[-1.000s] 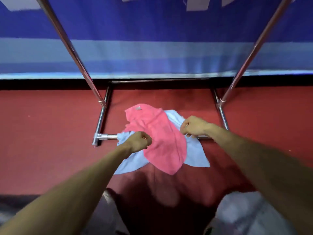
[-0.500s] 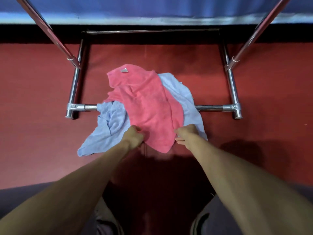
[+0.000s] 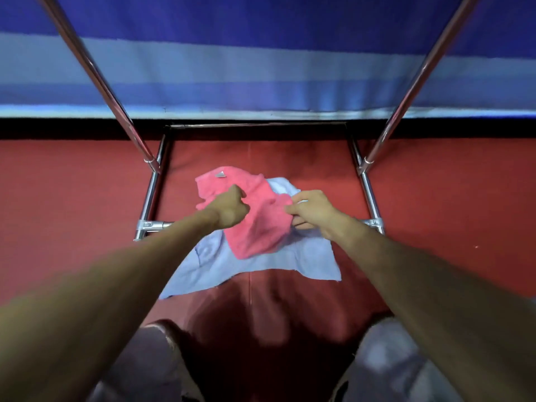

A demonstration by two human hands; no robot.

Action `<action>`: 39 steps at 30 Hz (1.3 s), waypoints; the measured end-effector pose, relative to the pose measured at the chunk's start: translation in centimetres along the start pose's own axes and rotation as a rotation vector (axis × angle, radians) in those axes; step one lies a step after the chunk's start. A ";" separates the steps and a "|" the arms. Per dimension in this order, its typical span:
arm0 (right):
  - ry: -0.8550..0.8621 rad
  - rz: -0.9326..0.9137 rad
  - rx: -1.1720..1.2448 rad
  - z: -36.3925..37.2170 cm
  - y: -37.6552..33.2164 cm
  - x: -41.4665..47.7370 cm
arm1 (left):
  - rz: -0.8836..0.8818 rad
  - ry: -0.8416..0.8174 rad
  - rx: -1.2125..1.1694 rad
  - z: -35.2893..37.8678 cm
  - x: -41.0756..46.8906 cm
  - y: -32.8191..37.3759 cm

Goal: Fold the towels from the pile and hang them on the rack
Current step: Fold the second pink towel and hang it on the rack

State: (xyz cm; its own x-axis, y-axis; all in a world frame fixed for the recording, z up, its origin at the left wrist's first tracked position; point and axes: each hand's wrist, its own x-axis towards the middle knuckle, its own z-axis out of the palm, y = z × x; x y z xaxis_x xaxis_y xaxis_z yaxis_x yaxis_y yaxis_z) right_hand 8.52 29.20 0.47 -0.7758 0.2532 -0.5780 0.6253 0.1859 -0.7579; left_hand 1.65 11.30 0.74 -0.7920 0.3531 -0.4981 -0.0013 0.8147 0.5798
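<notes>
Seen from above, two hands reach down to a crumpled pink towel [image 3: 258, 230] lying on a blue towel [image 3: 307, 256] on the red floor [image 3: 58, 198], across the rack's [image 3: 150, 195] base bar. The left hand [image 3: 232, 207] is curled into the pink cloth and the right hand [image 3: 310, 210] pinches its right edge. This looks like picking up the first towel; next it needs lifting clear and spreading flat. Its long axis runs away from the person, tagged corner farthest.
</notes>
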 end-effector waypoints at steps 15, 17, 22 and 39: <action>0.016 -0.728 -0.098 -5.6 -16.0 -15.1 | 0.312 0.155 -0.493 -11.7 -16.1 11.3; 0.039 -0.775 -0.038 -5.7 -16.6 -16.0 | 0.320 0.249 -0.437 -11.7 -17.3 11.1; -0.019 -0.775 0.124 -5.9 -17.1 -17.5 | 0.410 0.179 -0.457 -10.3 -18.2 11.5; -0.110 -0.722 -0.027 -6.8 -14.7 -17.0 | 0.423 0.318 -0.920 -8.8 -18.4 13.9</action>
State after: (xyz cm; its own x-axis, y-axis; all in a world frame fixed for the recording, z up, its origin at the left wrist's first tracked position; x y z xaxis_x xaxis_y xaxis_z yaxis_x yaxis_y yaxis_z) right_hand 13.07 28.60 23.48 -0.9987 -0.0374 0.0346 -0.0441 0.2945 -0.9546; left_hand 10.83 12.08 23.58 -0.9592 0.2815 -0.0273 -0.0445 -0.0547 0.9975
